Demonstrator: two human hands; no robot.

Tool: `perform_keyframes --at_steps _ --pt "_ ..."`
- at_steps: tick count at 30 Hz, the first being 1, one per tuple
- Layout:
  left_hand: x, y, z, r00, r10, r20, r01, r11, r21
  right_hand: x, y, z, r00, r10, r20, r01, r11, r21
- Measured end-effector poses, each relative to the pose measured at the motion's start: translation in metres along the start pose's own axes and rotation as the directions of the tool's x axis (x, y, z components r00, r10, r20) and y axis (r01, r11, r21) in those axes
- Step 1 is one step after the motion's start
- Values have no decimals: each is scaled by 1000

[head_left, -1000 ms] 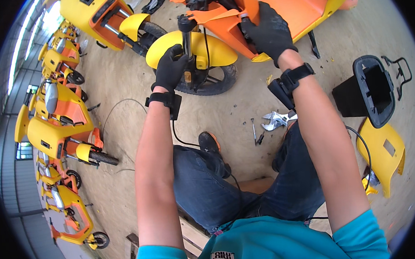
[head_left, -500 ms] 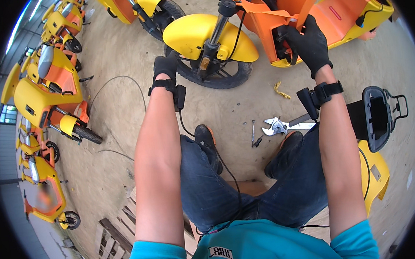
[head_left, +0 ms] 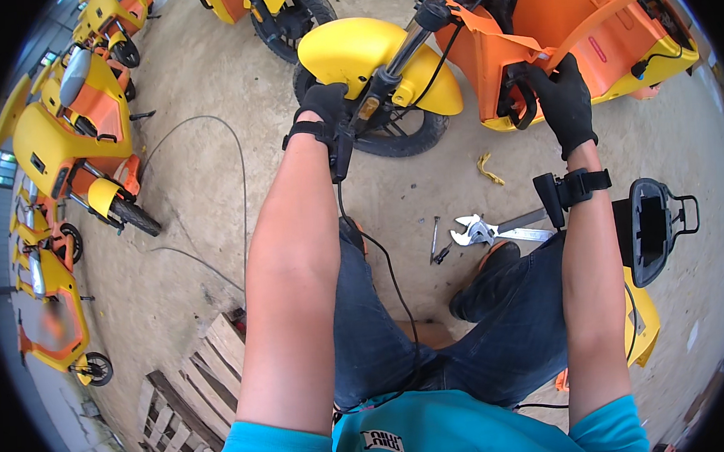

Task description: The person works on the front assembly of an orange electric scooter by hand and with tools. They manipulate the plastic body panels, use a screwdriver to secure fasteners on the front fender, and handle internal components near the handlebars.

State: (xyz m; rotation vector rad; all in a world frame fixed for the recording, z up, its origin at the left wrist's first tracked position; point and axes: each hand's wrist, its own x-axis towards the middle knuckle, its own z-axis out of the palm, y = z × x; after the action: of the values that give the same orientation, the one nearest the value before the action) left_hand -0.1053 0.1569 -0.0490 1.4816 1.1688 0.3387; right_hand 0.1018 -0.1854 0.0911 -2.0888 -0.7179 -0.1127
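Observation:
My left hand (head_left: 324, 102), in a black glove, is closed against the front wheel just below the yellow front fender (head_left: 372, 55) of a scooter. Its fingertips are hidden, so what they hold does not show. Beside it runs the dark fork leg (head_left: 386, 79), with an orange reflector. On the right, my gloved right hand (head_left: 566, 110) grips the lower edge of the orange body panel (head_left: 525, 49), thumb and fingers on either side of the rim. A black curved part (head_left: 525, 104) sits in the panel's opening next to those fingers.
An adjustable wrench (head_left: 474, 230), a thin metal rod (head_left: 435, 236) and a yellow scrap (head_left: 489, 170) lie on the floor before me. A black bin-like part (head_left: 651, 233) is at my right. Scooters (head_left: 75, 148) line the left side; a wooden pallet (head_left: 186, 402) lies lower left.
My left hand has moved right along the wheel, closer to the fork. The right hand has shifted slightly right and down, its thumb now more apart. The whole view has tilted a little.

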Motion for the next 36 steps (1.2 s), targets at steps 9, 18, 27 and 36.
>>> perform_keyframes --at_steps 9,18,27,36 --pt "-37 23 18 761 67 645 -627 -175 759 1 2 -1 1000 8 0 -8 1000 -24" --pt "-54 26 37 954 273 123 -254 520 815 1 4 1 1000 -23 3 23 999 26" --pt "-95 77 51 872 467 147 -426 578 696 5 14 1 998 -49 31 53 992 -114" --pt "-47 112 19 549 827 -123 -567 476 672 -4 6 2 996 -66 -55 67 998 6"
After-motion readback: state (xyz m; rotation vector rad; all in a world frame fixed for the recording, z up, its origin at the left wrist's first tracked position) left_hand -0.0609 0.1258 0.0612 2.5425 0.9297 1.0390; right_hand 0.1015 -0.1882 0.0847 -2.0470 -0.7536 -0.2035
